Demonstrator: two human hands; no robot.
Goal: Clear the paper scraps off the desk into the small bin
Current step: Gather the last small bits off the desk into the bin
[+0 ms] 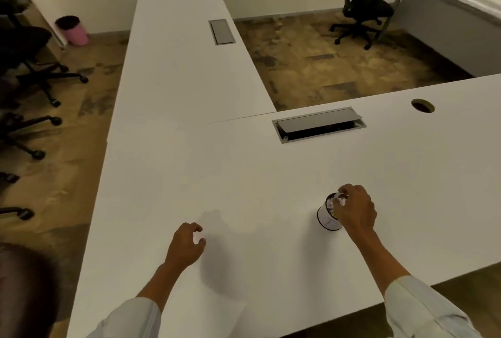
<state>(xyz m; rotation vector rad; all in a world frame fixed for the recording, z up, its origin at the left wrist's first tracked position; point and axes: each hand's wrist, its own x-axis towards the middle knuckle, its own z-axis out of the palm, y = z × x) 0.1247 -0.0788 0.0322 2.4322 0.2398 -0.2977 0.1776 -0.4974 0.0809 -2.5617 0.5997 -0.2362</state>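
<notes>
- A crumpled paper scrap (340, 200) is pinched in the fingertips of the right hand (357, 209), held right over the mouth of the small bin (326, 218); the bin is stood on the desk (271, 175) within easy reach, presumably so scraps can be dropped straight in.
- The left hand (187, 245) is rested on the desk, loosely curled and apparently empty; whether a scrap is held cannot be told.
- The bin's far side is hidden by the right hand; no loose scraps can be made out elsewhere on the desk.

desk (189, 148): smooth matt white | scraps (340, 200): crumpled paper | floor (311, 66): mottled carpet
</notes>
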